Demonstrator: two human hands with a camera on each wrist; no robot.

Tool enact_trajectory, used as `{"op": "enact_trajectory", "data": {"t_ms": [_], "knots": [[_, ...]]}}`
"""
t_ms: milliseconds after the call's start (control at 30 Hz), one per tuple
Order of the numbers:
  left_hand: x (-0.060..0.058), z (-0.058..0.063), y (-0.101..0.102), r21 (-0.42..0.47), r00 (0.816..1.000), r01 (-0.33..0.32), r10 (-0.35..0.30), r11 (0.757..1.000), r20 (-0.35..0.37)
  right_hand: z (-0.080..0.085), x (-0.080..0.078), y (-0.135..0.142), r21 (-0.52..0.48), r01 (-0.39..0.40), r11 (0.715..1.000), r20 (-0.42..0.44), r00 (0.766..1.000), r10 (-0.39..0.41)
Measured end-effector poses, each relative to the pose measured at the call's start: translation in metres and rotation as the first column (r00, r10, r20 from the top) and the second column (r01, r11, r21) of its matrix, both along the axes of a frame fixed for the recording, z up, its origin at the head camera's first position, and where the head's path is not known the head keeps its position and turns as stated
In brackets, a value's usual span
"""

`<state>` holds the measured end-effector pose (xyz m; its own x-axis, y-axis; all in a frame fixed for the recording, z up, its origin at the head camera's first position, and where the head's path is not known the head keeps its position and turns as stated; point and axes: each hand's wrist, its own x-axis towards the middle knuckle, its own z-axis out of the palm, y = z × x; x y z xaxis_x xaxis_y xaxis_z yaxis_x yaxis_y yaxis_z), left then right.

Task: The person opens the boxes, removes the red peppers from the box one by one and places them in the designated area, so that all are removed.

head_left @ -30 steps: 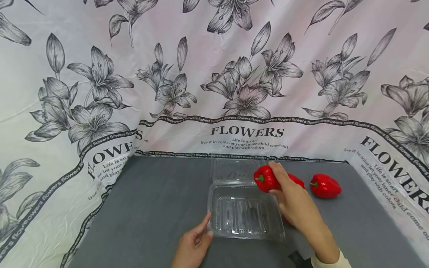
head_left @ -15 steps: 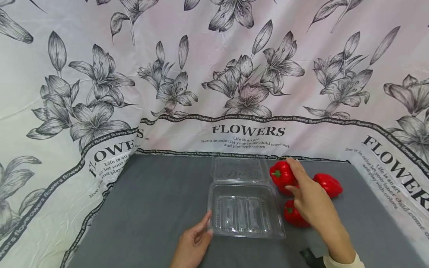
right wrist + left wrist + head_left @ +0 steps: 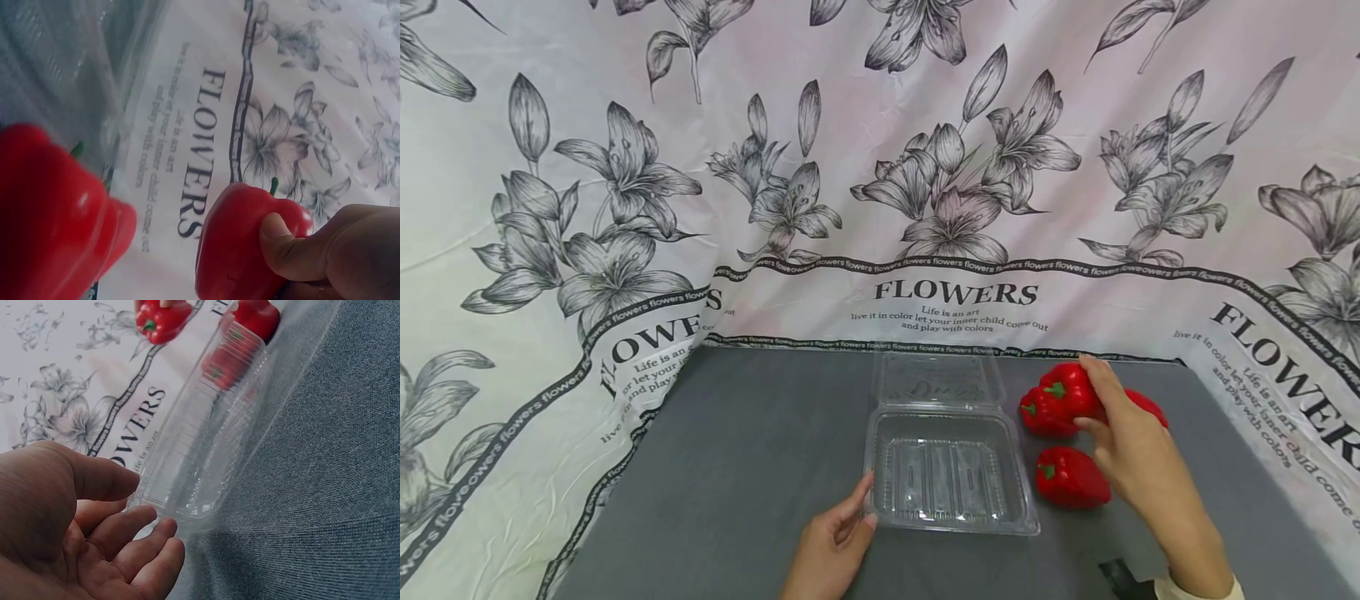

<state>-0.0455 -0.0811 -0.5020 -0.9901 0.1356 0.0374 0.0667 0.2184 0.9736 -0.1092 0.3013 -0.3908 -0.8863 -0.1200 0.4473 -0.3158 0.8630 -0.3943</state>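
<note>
In the head view, my left hand [image 3: 831, 546] pinches the near left rim of a clear plastic clamshell container [image 3: 951, 527] between thumb and fingers. The container stands with its lid [image 3: 932, 379] folded back, and its tray holds nothing. To the right, my right hand [image 3: 1131, 446] grips a red bell pepper [image 3: 1075, 389] with a green stem, raised off the table. Just behind and left of it lies a second red pepper [image 3: 1043, 421], partly covered. The right wrist view shows my thumb [image 3: 281, 244] pressing the held pepper [image 3: 228, 250].
Another red pepper [image 3: 1072, 477] lies beside the container's right side. One more pepper [image 3: 1147, 406] is mostly hidden behind my right hand. A grey table [image 3: 760, 450] spreads to the left, and a flower-printed curtain [image 3: 947, 208] closes off the back and sides.
My right hand has carried the held pepper rightward, from over the container's right edge to above the other peppers, uncovering the near one. My left hand has stayed at the rim.
</note>
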Motion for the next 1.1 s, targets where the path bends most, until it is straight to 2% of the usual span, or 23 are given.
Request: {"op": "enact_trajectory", "data": {"t_ms": [200, 633, 1100], "knots": [[0.0, 0.0, 0.001, -0.003, 1.0, 0.003, -0.002, 1.0, 0.006, -0.003, 0.003, 0.015, 0.006, 0.047, 0.999, 0.04, 0.998, -0.048], [0.001, 0.002, 0.001, 0.002, 1.0, 0.006, -0.006, 1.0, 0.0, -0.008, 0.01, 0.037, 0.036, 0.083, 0.996, 0.112, 0.99, -0.087], [0.001, 0.002, 0.0, -0.008, 1.0, 0.011, -0.011, 1.0, 0.015, -0.019, 0.021, 0.059, 0.063, 0.107, 0.992, 0.085, 0.99, -0.112]]}}
